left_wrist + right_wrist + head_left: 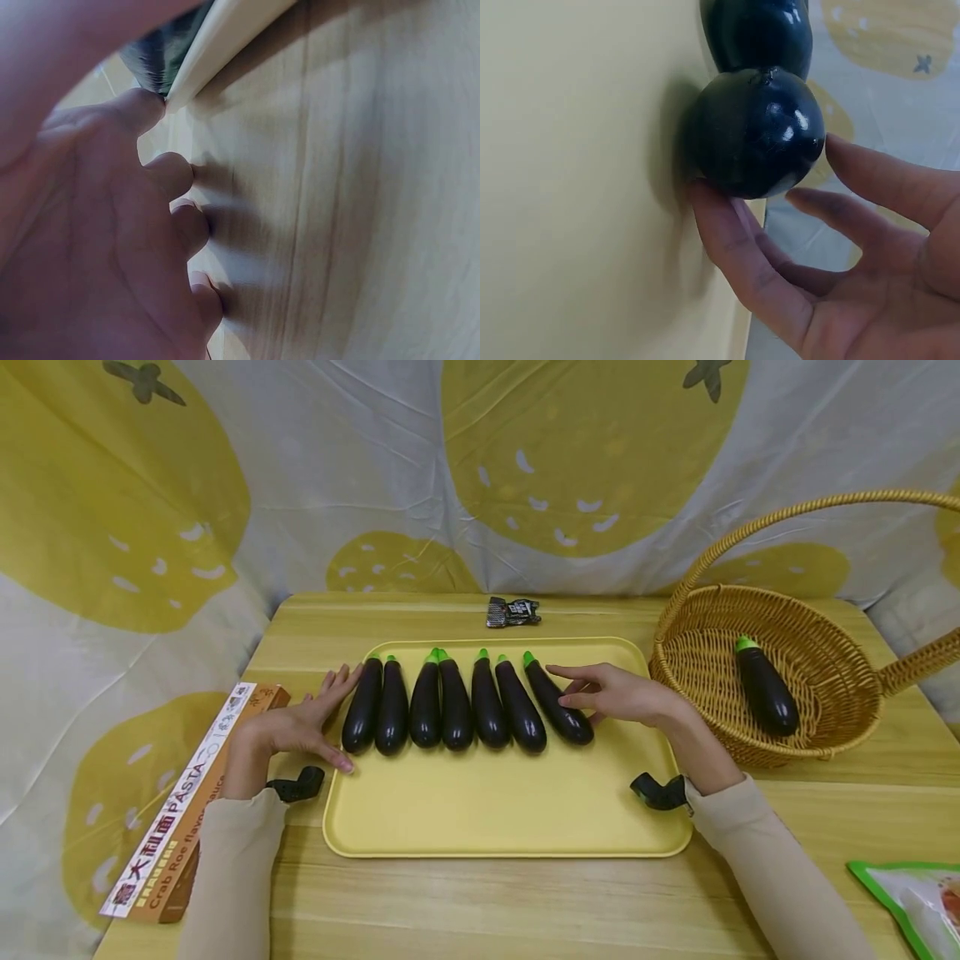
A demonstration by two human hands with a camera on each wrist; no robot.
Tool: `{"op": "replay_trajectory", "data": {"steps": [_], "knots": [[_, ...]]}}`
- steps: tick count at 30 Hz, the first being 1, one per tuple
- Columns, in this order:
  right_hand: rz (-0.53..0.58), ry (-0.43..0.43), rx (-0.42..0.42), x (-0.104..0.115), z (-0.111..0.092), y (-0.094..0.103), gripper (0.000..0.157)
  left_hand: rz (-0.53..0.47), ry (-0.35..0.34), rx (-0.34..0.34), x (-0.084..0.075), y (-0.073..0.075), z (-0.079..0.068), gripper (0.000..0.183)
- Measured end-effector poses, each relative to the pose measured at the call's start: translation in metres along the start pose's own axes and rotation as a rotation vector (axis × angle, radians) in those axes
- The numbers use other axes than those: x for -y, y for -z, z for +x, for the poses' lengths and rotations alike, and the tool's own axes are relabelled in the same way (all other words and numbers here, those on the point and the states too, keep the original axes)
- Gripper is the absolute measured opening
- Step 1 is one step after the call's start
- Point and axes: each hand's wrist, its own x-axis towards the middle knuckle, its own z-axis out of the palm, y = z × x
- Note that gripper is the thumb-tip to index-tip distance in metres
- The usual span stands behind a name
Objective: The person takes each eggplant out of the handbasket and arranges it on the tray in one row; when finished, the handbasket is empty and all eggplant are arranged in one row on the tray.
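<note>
In the head view, several dark purple eggplants (pixel 457 706) with green stems lie in a row on a yellow tray (pixel 510 810). Beside the leftmost eggplant (pixel 363 710), my left hand (pixel 303 722) spreads its fingers, with the thumb over the tray's left rim. The left wrist view has this hand (pixel 97 217) by the tray edge, fingertips near the wooden surface. At the row's right end, my right hand (pixel 622 693) touches the last eggplant (pixel 558 706) from the right. In the right wrist view, loosely bent fingers and thumb rest against that eggplant's (pixel 757 135) side, not closed round it.
A wicker basket (pixel 705 731) with a tall handle stands on the right, one eggplant (pixel 767 689) inside. Left of the tray lies a long pasta box (pixel 191 802). A small black packet (pixel 513 612) is behind the tray. A green-edged bag (pixel 911 893) sits at the front right.
</note>
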Motion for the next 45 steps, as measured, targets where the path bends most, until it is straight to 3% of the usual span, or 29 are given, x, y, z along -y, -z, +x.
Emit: {"op": "replay_trajectory", "data": {"steps": [11, 19, 29, 37, 41, 45], "knots": [[-0.145, 0.029, -0.077, 0.004, -0.010, 0.004, 0.060, -0.001, 0.007, -0.002, 0.000, -0.001, 0.000, 0.150], [-0.240, 0.063, -0.138, 0.009, -0.035, 0.014, 0.058, -0.003, -0.001, 0.000, 0.000, 0.000, 0.000, 0.150], [-0.154, 0.082, -0.156, 0.004, -0.084, 0.049, 0.053, -0.013, 0.000, 0.005, 0.000, 0.000, 0.000, 0.149], [-0.100, 0.216, -0.201, -0.018, -0.115, 0.078, 0.051, -0.023, -0.001, 0.005, 0.001, -0.001, -0.001, 0.149], [-0.124, 0.187, -0.290, -0.029, -0.128, 0.091, 0.049, -0.029, 0.000, 0.007, 0.000, -0.001, -0.001, 0.148], [-0.133, 0.095, -0.388, -0.045, -0.140, 0.105, 0.049, -0.040, -0.004, 0.008, 0.000, 0.000, -0.001, 0.148]]}}
